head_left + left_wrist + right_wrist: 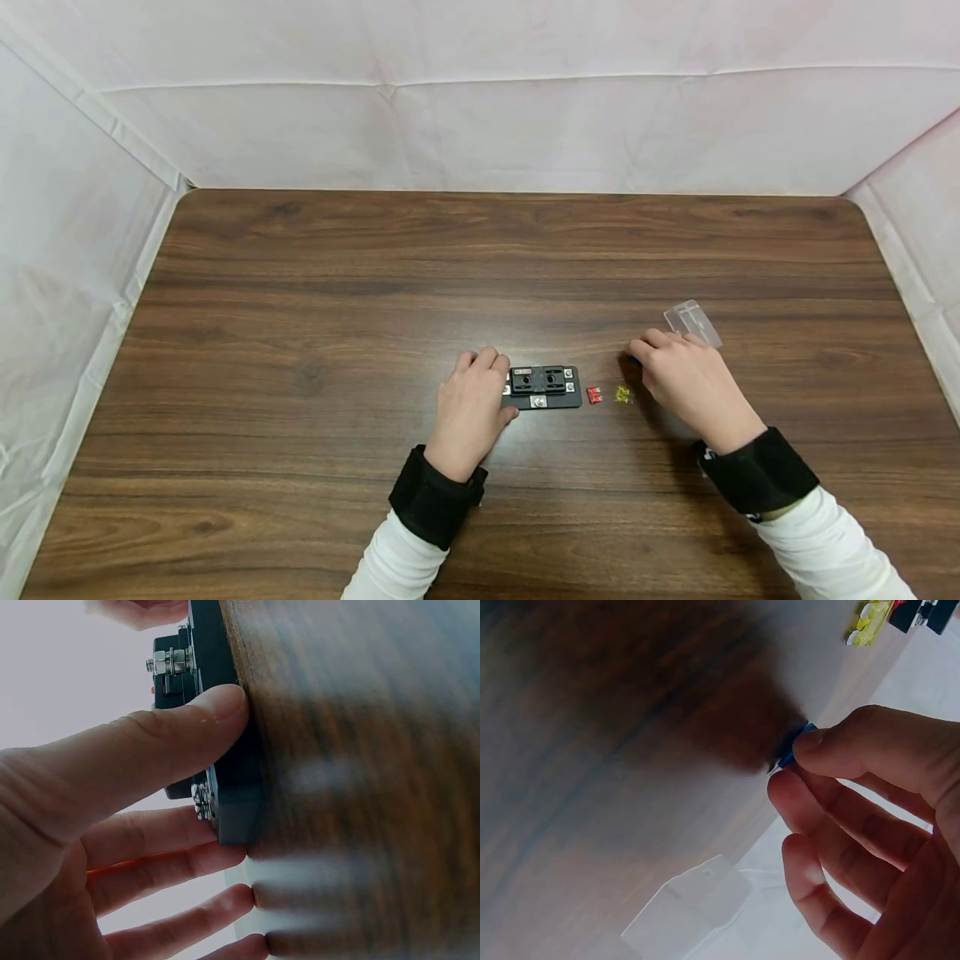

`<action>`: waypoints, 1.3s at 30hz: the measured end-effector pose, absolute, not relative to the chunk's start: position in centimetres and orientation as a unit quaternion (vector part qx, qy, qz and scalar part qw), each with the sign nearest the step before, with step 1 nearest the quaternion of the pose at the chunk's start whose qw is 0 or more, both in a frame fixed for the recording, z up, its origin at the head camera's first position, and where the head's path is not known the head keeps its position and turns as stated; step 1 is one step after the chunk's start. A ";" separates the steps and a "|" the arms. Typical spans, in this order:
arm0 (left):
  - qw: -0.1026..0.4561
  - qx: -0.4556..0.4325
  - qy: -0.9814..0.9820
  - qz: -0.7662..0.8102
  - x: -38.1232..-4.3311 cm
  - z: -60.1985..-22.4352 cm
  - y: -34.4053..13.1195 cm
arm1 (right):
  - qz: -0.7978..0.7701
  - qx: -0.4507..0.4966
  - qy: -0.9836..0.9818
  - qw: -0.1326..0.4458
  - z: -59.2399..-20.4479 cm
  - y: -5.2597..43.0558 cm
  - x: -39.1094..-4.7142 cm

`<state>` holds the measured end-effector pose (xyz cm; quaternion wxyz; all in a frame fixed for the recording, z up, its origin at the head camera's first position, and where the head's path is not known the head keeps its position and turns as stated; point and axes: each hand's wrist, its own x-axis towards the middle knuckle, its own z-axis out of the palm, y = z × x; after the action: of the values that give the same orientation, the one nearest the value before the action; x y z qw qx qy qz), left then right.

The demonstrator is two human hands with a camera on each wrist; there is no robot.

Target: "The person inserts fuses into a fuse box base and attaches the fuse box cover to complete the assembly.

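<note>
On the table lies a black fuse block (pixel 546 400) with metal screw terminals. My left hand (pixel 471 408) holds its left end, the thumb (pixel 223 701) against the near side and the other fingers round the far side and end. My right hand (pixel 684 375) pinches a small blue blade fuse (pixel 786 759) between thumb and fingertips, close over the wood. Between the block and that hand lie a red blade fuse (pixel 594 395) and a yellow blade fuse (pixel 622 394). In the head view the right hand hides most of the blue fuse.
Just beyond the right hand is a clear plastic cover (pixel 703 323), partly overlapped by the knuckles in the head view. The brown wooden table (pixel 315 283) reaches back to white sheets (pixel 525 125) hung at its back and sides.
</note>
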<state>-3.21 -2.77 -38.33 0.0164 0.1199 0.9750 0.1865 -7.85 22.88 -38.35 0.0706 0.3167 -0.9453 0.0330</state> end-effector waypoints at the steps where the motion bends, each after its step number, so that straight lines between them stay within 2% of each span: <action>1: 0.016 0.120 0.975 0.187 -3.2 -38.3 -2.8 | 0.034 0.316 -0.945 0.071 -38.4 22.9 -7.8; 11: 0.012 0.121 0.975 0.187 -3.2 -38.4 -2.8 | 0.066 0.289 -0.955 0.012 -38.3 22.7 -7.8; 25: 0.011 0.120 0.975 0.186 -3.2 -38.4 -2.7 | 0.059 0.306 -0.949 0.048 -38.4 23.0 -8.0; 33: 0.010 0.121 0.975 0.187 -3.1 -38.4 -2.6 | 0.046 0.320 -0.939 0.118 -38.5 23.1 -8.0; 39: 0.014 0.121 0.975 0.186 -3.1 -38.4 -2.6 | 0.048 0.321 -0.938 0.121 -38.6 23.1 -7.8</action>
<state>-3.07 -2.61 -38.37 0.0138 0.1209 0.9749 0.1862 -7.83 23.12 -38.56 0.1209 0.3209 -0.9381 0.0481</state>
